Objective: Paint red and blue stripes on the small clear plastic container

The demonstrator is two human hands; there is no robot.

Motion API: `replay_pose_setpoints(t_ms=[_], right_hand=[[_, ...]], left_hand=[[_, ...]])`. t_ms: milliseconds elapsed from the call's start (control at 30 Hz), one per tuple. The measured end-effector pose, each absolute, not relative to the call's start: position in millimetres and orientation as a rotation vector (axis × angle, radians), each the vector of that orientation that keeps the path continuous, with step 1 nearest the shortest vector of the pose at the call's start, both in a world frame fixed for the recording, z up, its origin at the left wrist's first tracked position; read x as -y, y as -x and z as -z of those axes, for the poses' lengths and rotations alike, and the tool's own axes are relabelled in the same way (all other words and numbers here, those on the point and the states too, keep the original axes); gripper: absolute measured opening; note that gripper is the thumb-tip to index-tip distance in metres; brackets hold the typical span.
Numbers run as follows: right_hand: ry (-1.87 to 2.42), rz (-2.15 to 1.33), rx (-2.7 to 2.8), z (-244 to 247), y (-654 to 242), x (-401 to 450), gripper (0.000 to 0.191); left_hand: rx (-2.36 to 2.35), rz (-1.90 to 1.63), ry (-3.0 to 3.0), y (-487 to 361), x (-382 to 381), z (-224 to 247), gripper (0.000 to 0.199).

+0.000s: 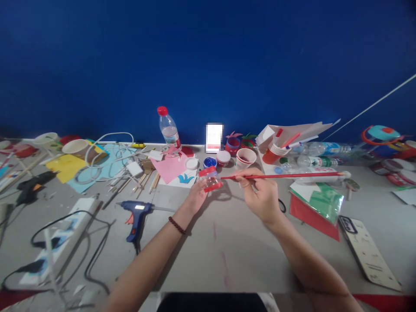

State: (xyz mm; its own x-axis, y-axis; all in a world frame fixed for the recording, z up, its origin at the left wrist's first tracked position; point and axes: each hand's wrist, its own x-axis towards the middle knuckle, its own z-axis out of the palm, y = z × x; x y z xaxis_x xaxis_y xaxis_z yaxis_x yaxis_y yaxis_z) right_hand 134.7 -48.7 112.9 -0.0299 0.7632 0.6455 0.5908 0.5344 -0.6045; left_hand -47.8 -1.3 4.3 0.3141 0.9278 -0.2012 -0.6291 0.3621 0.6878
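Observation:
My left hand point(196, 197) is closed on a small clear plastic piece with red-painted bands point(212, 186), which looks like a cut section of bottle. In my right hand point(261, 197) is a long red paintbrush point(302, 175), pinched near its bristle end. The brush points left, and its tip meets or nearly meets the plastic piece; I cannot tell which. Just behind stand an uncapped jar of blue paint point(209, 162), a jar with a pale top point(223, 157) and a paper cup point(246, 158) with dark reddish liquid.
A blue glue gun point(138, 216) and a white power strip point(61, 242) with cables lie on the left. Behind stands a red-capped bottle point(169, 130). To the right are stacked paper cups point(274, 151), plastic bottles point(320, 149), coloured sheets point(320, 201) and a phone point(370, 255).

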Motion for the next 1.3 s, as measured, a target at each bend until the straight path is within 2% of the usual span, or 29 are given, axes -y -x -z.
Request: replay_pose_setpoints(t_ms=[367,700,900,1100,1300], right_hand=[[1.179,-0.471,1.583,-105,-142,33,0.023],[1.233,-0.41,1.6,-99,-149,28,0.019],[1.146,-0.239,1.756,-103,-138,42,0.016],[1.025,-0.242,1.819,-110,-130,50,0.018],[1.111,-0.305,1.755,-110,-136,43,0.018]], left_hand=[[-0.63,-1.108,-0.509,50,0,-2,0.022],[-0.599,-1.123,-0.489,51,0,-1,0.023],[-0.602,-1.123,-0.546,50,-1,1,0.026],[-0.618,-1.138,-0.542,48,-1,3,0.019],[-0.619,-1.115,-0.545,49,1,0,0.025]])
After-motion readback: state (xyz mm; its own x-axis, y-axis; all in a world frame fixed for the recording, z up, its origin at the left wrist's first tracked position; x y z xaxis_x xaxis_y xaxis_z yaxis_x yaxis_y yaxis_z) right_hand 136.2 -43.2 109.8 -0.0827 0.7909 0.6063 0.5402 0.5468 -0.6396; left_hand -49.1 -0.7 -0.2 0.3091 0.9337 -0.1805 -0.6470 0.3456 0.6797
